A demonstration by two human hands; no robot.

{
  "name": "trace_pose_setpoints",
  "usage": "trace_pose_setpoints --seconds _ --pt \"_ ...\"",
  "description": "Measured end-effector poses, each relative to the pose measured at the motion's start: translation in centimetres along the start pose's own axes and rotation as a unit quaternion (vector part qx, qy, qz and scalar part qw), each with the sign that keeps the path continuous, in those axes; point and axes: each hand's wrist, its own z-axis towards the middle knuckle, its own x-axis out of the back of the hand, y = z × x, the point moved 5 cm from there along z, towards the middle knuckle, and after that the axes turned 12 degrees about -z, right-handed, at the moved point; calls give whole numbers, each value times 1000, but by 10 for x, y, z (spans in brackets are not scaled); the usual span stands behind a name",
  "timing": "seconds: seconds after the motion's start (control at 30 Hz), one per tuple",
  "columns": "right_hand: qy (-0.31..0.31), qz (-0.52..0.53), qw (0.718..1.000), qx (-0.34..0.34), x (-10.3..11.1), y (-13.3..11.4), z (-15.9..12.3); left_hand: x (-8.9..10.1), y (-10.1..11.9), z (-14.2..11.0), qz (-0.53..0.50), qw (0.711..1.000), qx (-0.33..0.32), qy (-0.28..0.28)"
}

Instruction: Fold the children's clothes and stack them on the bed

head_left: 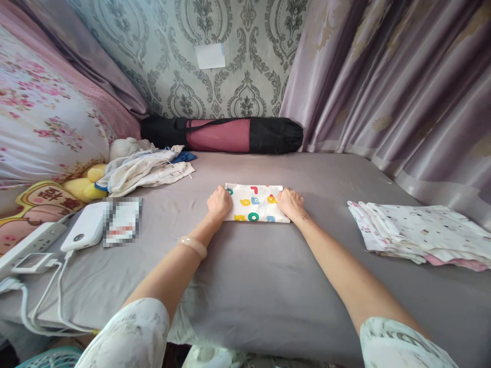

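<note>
A folded white cloth (255, 204) printed with colourful letters lies flat in the middle of the grey bed sheet (268, 281). My left hand (220, 202) is closed on its left edge, the fingers curled. On the opposite edge, my right hand (290, 203) grips the cloth near its upper right corner. Both fists rest at the level of the sheet, and the fingertips are mostly hidden behind the knuckles. A pale bangle (193, 247) circles my left wrist.
Folded white cloths (425, 230) are stacked at the right. Crumpled clothes (146, 171) lie back left, near a yellow plush toy (86, 186). A power bank (85, 227) and power strip (34, 245) with cables sit at the left. A rolled mat in a bag (218, 135) lies along the wall.
</note>
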Motion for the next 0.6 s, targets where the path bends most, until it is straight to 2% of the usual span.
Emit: trace_pose_setpoints --seconds 0.3,0.5,0.6 --pt "3 10 1000 -20 0 -1 1 3 0 -2 -16 1000 11 8" --pt "-35 36 998 -23 10 7 0 14 -3 -7 -65 997 30 -15" --pt "-8 20 999 -27 24 5 -8 22 -1 -12 -43 999 -2 29"
